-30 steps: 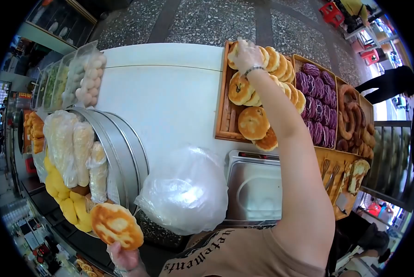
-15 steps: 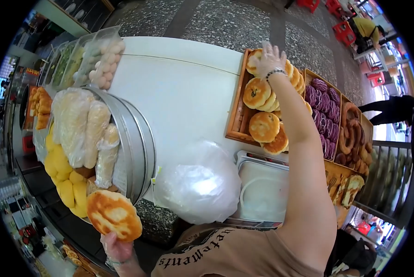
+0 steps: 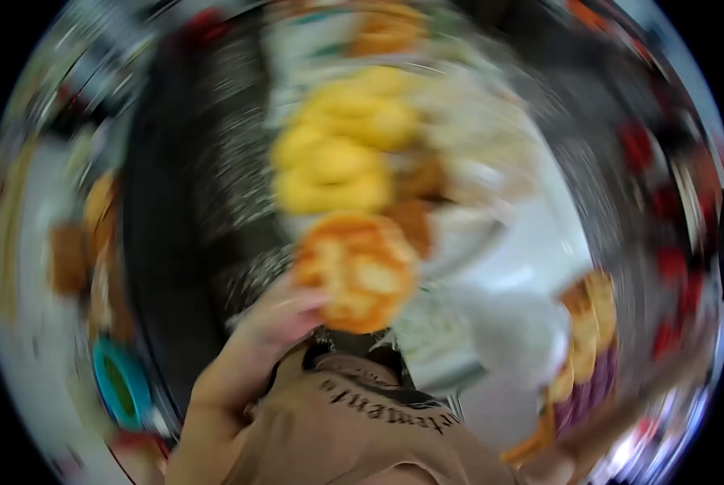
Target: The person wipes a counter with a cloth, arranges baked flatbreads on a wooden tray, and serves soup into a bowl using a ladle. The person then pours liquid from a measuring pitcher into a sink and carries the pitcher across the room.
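My left hand (image 3: 285,314) grips a round, browned flatbread (image 3: 354,271) by its lower left edge, in front of my chest. Just beyond the bread lie yellow buns (image 3: 338,153) in a round steamer, beside pale food in clear plastic wrapping (image 3: 483,145). My right forearm (image 3: 612,420) stretches out at the lower right, past the tray with more flatbreads (image 3: 584,339). Motion smears my right hand (image 3: 689,356) at its end, so its fingers cannot be made out.
A pale plastic bag (image 3: 519,331) sits on the white counter (image 3: 540,242). Purple rolls (image 3: 588,392) lie beside the flatbreads. A teal bowl (image 3: 122,381) with green contents stands at the lower left. Dark counter edging (image 3: 164,226) runs along the left.
My view has swung left, so the steamer and held flatbread now appear near the middle. The flatbread tray has shifted to the lower right. My right hand, earlier over that tray, is now blurred.
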Available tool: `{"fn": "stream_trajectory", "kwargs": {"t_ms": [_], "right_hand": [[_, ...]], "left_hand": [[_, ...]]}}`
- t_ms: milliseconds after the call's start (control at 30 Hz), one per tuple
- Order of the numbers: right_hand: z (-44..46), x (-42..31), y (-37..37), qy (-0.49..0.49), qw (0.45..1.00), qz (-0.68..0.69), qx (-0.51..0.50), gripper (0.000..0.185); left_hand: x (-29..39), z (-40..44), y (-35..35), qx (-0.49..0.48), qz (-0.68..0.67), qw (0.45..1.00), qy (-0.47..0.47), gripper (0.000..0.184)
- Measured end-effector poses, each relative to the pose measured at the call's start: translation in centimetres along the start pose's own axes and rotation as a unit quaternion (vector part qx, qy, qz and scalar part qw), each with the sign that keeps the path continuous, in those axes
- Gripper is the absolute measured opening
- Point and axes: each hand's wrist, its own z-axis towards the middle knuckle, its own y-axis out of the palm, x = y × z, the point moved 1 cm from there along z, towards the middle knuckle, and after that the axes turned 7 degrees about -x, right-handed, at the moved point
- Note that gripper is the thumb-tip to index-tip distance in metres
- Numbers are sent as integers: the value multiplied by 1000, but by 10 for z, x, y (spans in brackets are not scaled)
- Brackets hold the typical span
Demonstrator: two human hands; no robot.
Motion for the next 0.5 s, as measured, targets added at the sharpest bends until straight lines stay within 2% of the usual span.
{"fn": "stream_trajectory", "kwargs": {"t_ms": [33, 100, 133, 200, 333, 367, 400, 433, 467, 500], "right_hand": [[0, -56, -4, -3, 997, 78, 14, 55], [-3, -171, 6, -22, 978, 205, 19, 56], [-8, -224, 13, -28, 967, 255, 10, 56], [-18, -316, 44, -37, 940, 339, -34, 56], [-45, -465, 131, -20, 851, 489, -190, 57], [-50, -482, 172, -21, 827, 507, -243, 62], [-66, -551, 185, 0, 852, 466, -241, 55], [-73, -585, 210, -54, 852, 434, -288, 61], [-98, -651, 217, -121, 814, 484, -297, 66], [-112, -698, 228, -163, 819, 445, -323, 69]], "left_hand": [[19, -18, -17, -7, -28, 1000, -10, 67], [50, -50, -64, -73, -84, 992, 56, 67], [72, -71, -86, -62, -85, 991, 81, 65], [110, -115, -137, -30, -96, 987, 129, 64], [181, -200, -231, 17, -95, 985, 144, 62], [204, -230, -257, 39, -98, 983, 151, 63], [223, -249, -276, 58, -99, 980, 161, 62], [240, -264, -292, 60, -102, 979, 166, 62], [257, -277, -310, 110, -104, 973, 176, 61], [273, -287, -329, 159, -105, 964, 184, 60]]}}
